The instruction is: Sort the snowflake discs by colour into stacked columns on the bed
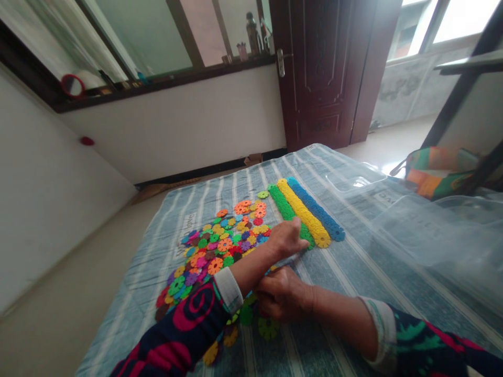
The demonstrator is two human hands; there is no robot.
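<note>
My left hand [287, 240] reaches across to the near part of a row of overlapping green notched plastic discs [280, 200]. Its fingers are curled against the row, and whatever they may hold is hidden. Beside that row lie a yellow row [302, 209] and a blue row [314, 207] of similar discs. Below my left wrist, my right hand [286, 294] is closed at the right edge of a loose pile of mixed-colour discs [215, 265]; anything in its fingers cannot be made out. My left forearm covers part of the pile.
Everything lies on a striped blue cloth [346, 272]. Clear plastic containers [416, 230] stand along the right side, with a clear lid or tray [356, 178] farther back. A colourful bag [440, 170] sits beyond them. Behind are a white wall and a dark red door [320, 73].
</note>
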